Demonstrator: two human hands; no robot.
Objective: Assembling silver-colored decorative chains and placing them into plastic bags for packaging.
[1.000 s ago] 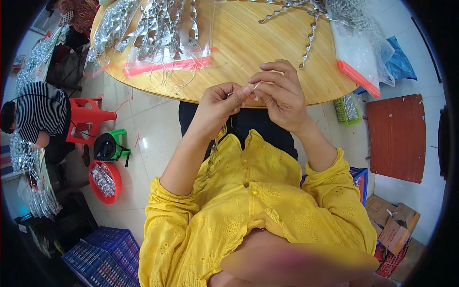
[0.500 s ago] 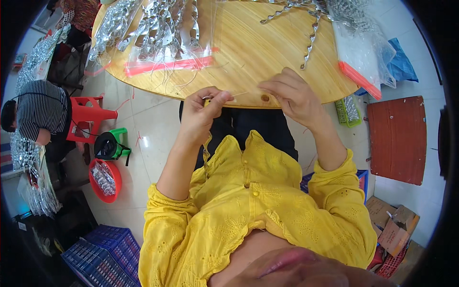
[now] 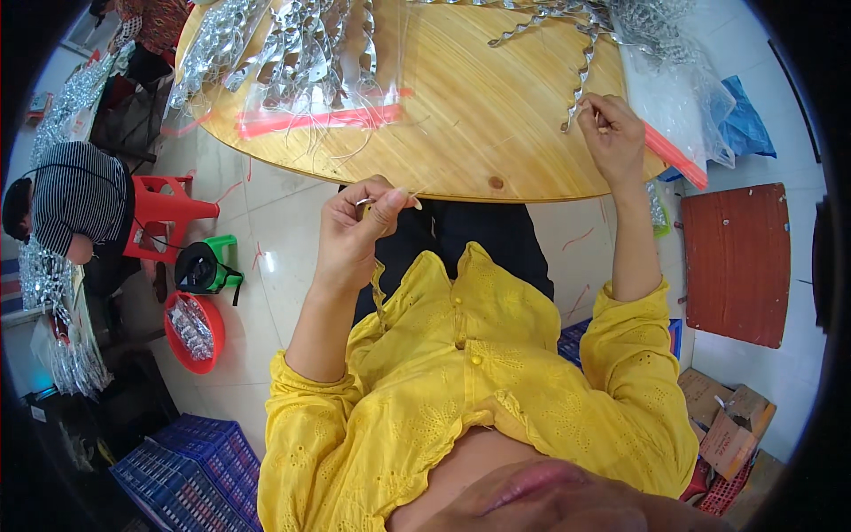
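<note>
My left hand [image 3: 355, 226] is held in front of the table's near edge, thumb and forefinger pressed together. A short piece of thin thread [image 3: 415, 191] sticks out at its fingertips, and a bit of shiny metal shows between the fingers. Below that hand hangs a narrow twisted shiny strip [image 3: 379, 288], partly hidden against the yellow shirt. My right hand [image 3: 613, 137] is raised over the table's right side, fingers curled into a pinch. What it holds, if anything, is too small to make out. Close by its fingertips lies the end of a silver twisted strip [image 3: 578, 89].
Bundles of silver twisted strips [image 3: 310, 53] in red-edged plastic bags cover the left of the wooden table [image 3: 496, 115]. Clear bags [image 3: 665, 97] lie at its right edge. Leftward are a red stool [image 3: 168, 208], a red basin [image 3: 217, 341] and a seated person [image 3: 75, 199].
My right hand has swung away from the left one, rightward and up over the table beside the twisted strip. My left hand has shifted slightly left and down, still pinching.
</note>
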